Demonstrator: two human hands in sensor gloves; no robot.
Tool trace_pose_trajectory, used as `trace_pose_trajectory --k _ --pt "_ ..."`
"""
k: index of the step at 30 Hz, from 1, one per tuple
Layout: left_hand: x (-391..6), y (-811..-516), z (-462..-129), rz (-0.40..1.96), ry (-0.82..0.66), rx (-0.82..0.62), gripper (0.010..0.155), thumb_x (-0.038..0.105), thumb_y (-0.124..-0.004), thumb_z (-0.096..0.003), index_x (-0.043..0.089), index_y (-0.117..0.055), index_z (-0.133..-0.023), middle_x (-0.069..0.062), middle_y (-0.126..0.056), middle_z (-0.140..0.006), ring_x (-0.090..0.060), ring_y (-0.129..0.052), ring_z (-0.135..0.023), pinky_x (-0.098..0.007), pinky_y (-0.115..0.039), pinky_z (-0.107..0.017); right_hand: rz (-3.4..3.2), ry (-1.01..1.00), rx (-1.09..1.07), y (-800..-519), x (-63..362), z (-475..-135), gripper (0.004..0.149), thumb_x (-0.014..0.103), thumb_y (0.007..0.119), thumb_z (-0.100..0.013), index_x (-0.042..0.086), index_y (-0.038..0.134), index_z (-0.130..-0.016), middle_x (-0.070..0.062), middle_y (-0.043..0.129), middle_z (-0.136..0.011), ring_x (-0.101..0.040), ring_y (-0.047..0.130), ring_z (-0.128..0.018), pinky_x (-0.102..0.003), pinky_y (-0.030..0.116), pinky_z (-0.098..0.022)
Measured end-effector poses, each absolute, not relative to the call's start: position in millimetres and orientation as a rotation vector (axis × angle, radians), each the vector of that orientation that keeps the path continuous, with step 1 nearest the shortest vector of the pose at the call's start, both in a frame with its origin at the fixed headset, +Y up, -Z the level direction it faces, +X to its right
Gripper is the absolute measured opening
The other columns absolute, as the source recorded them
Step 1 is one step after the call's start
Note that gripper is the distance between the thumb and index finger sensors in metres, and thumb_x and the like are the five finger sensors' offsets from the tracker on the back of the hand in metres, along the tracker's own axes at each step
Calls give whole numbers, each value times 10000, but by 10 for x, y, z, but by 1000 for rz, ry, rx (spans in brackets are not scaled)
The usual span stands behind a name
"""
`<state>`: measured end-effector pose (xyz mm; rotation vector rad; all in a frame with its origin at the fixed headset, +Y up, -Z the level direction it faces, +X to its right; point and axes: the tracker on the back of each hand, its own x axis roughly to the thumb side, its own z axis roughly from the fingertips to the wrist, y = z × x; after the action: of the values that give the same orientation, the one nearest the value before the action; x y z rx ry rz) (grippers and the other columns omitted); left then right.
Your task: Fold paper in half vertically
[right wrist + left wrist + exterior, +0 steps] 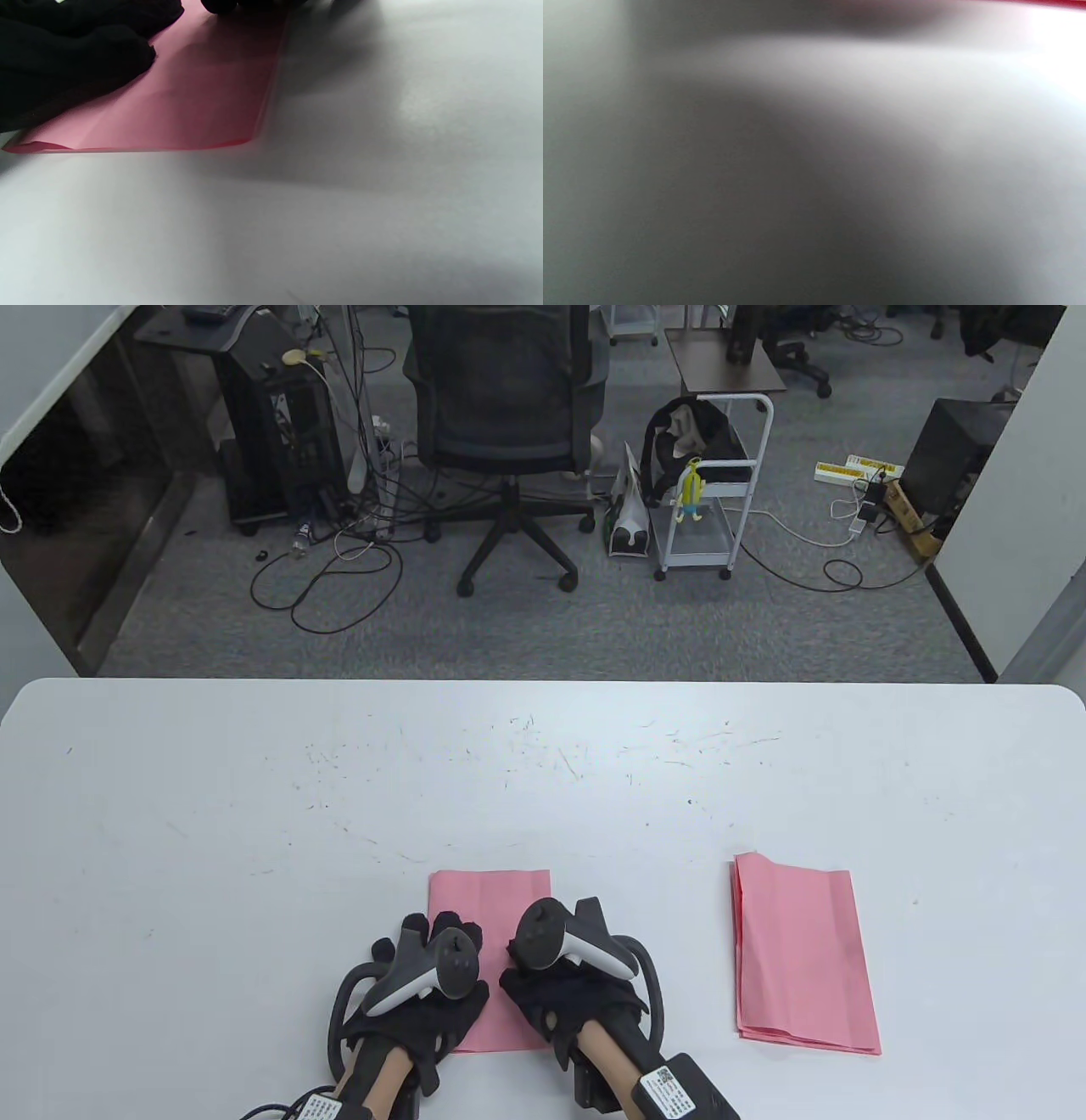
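Left hand: rests flat on pink paper, fingers spread.
Right hand: presses the paper; finger pose unclear, probably flat.
Desk: 1 folded pink stack lies apart.

White table bearing pink papers

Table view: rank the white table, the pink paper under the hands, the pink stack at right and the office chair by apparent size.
1. White table
2. Office chair
3. Pink stack
4. Pink paper, partly hidden by both hands, so its ranking below the stack is unsure.
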<state>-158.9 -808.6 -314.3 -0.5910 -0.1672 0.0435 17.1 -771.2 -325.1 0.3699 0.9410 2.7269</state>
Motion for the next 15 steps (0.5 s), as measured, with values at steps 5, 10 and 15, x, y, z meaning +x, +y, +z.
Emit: trace_pose_trajectory --k 5,10,15 --pt "-1589 -8087 -3143 44 -167 -590 764 628 -386 -536 341 -13 -1138 14 64 -1216 -409 37 -1103 -687 -113 -769 2726 941 374 -7714 173 -3258 600 503 624 -507 240 558 -1043 -34 510 -1121 -312 488 -1033 -545 482 -753" --pt "-1589 -8088 -3144 44 -167 -591 762 627 -386 -537 342 -14 -1138 14 65 -1216 -407 38 -1103 -686 -112 -770 2720 947 406 -7712 183 -3201 601 498 627 -506 229 562 -1040 -45 510 -1116 -309 485 -1031 -543 482 -751" --pt "-1588 -8088 -3143 44 -166 -590 764 627 -387 -537 341 -13 -1138 12 62 -1216 -408 37 -1102 -686 -113 -770 2733 961 464 -7700 197 -3019 602 496 630 -504 222 573 -1037 -50 514 -1115 -313 490 -1028 -541 492 -746"
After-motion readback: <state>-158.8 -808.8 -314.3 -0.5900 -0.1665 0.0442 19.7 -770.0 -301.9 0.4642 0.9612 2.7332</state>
